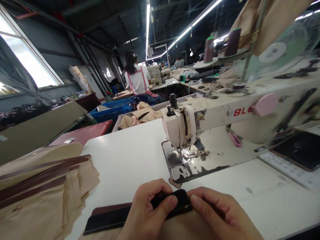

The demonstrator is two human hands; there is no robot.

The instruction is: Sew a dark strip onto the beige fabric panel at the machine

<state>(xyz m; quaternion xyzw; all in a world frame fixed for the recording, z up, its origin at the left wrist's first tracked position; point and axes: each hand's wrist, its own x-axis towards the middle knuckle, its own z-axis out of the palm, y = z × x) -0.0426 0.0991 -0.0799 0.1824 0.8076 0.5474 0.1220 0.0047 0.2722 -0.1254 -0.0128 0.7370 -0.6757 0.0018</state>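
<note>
Black strip (107,218) on bench (125,160), before sewing machine (212,115). Left hand (151,210) pinches it, right hand (220,210) pinches its end. Seemingly aligning; next move calls for even edges.

One head-worn camera faces forward and down across the white tabletop (120,160). The left hand (155,210) and right hand (220,210) lie at close range, bottom centre of frame. The sewing machine (215,116) stands just beyond, from centre to right edge. Ceiling lights (206,13) recede at top centre.
</note>
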